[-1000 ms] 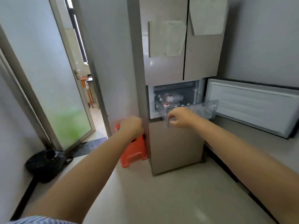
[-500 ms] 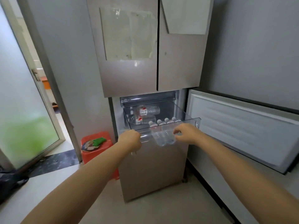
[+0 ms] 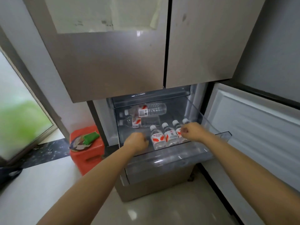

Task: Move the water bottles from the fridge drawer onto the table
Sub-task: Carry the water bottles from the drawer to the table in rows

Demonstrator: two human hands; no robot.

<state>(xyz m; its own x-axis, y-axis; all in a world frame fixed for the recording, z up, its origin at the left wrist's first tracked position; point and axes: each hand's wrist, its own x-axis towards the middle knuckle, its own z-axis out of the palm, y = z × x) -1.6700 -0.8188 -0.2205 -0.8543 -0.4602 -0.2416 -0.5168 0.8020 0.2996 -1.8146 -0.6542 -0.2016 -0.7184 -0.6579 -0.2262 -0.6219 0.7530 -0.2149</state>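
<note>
The clear fridge drawer (image 3: pixel 191 155) is pulled out below the two upper doors. At its back lie two large water bottles (image 3: pixel 152 109), one behind the other, with red and white labels. Several small white-capped bottles (image 3: pixel 158 138) stand side by side at the front right. My left hand (image 3: pixel 136 142) is a closed fist on the left part of the drawer's transparent front rim. My right hand (image 3: pixel 191 132) curls over the rim further right, just in front of the small bottles and hiding part of the rightmost one. No table is in view.
The lower fridge door (image 3: pixel 253 127) stands swung open to the right. An orange plastic stool (image 3: pixel 87 150) with a plate and a green item on top sits left of the fridge. A frosted glass door (image 3: pixel 19 120) is at far left, and a black bag (image 3: pixel 8 174) lies on the floor.
The view has come closer and tilted down onto the drawer. The drawer has slid further out, with both hands still on its front rim.
</note>
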